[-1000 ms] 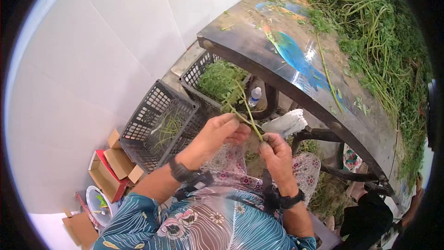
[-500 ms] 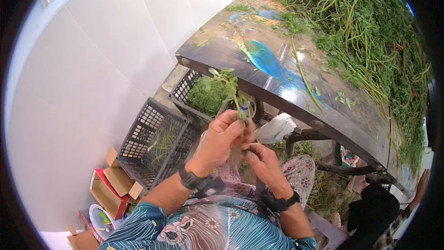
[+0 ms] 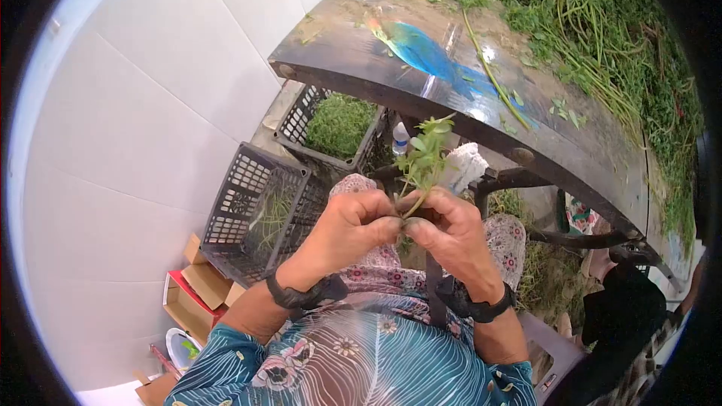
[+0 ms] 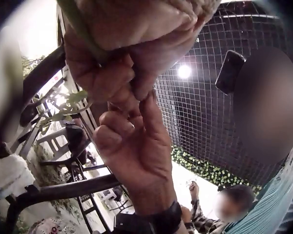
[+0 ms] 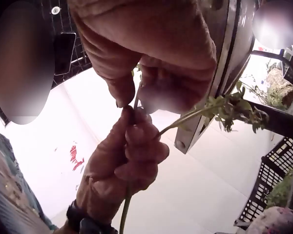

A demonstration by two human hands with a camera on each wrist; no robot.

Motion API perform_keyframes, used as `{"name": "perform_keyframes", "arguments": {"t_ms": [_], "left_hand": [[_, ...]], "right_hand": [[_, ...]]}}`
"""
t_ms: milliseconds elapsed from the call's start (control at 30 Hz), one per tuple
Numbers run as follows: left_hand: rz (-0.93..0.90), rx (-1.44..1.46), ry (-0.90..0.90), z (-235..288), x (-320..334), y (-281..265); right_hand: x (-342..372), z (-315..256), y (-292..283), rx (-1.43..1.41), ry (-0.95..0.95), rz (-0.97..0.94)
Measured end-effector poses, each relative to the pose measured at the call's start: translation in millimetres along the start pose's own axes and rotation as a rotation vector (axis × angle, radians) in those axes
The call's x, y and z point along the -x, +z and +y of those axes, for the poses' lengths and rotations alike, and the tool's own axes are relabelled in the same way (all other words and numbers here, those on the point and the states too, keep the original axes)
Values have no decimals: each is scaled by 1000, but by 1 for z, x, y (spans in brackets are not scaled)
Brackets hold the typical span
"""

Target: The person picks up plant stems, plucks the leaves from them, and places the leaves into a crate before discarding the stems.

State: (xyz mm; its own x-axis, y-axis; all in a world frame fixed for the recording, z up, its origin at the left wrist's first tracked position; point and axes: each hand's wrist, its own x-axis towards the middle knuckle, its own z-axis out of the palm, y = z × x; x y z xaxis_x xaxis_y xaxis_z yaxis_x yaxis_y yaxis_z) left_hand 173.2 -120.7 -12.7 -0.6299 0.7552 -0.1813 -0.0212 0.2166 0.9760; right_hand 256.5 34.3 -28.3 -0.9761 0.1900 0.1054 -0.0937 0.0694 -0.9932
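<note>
My left hand [image 3: 353, 229] and right hand [image 3: 451, 237] meet over the lap, thumbs and fingertips close together. Between them they pinch green leafy stems [image 3: 427, 152], the leaves pointing up toward the table. From the right wrist view, my left hand [image 5: 127, 161] has its fingers curled around one stem [image 5: 185, 118], whose leafy end sticks out sideways. The lower end of a stem [image 5: 125, 214] hangs beneath that hand. Fingertips of my right hand [image 5: 151, 53] pinch right at the left fingertips. The exact pinch point is partly hidden by the fingers.
A dark table [image 3: 361, 86] curves across ahead, with a large heap of greens [image 3: 602, 45] and a single loose stem [image 3: 489, 68]. To the left stand two black crates, one with fine greens [image 3: 338, 126], one with scattered stems [image 3: 272, 214]. A water bottle [image 3: 400, 139] stands beneath the table.
The hands, briefly apart half a second ago with the leafy stem upright in the left, have come together. The right hand has risen to the stem, and the leaves have shifted right.
</note>
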Motion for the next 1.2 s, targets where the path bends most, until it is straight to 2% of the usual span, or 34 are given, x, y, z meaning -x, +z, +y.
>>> {"name": "perform_keyframes", "arguments": {"t_ms": [67,167,467,767,867,967,1067,1100,1200], "left_hand": [[-27,66,33,-8,-2,1],[-76,198,-29,-15,-4,3],[-17,310,-26,-19,-9,19],[-131,346,-77,-24,-15,19],[-154,357,-93,-25,-16,19],[-118,386,-149,-21,-16,19],[-86,387,-131,-24,-20,20],[-84,352,-136,-24,-19,19],[-116,243,-137,-23,-21,16]], "right_hand": [[3,1,-2,41,-33,-3],[6,10,-5,135,-126,32],[15,21,-6,199,-172,182],[20,28,-14,156,-138,107],[19,22,-8,193,-34,175],[16,43,-7,248,-19,334],[12,33,-17,-319,210,283],[12,30,-20,-399,210,213],[11,28,-20,-671,308,231]]}}
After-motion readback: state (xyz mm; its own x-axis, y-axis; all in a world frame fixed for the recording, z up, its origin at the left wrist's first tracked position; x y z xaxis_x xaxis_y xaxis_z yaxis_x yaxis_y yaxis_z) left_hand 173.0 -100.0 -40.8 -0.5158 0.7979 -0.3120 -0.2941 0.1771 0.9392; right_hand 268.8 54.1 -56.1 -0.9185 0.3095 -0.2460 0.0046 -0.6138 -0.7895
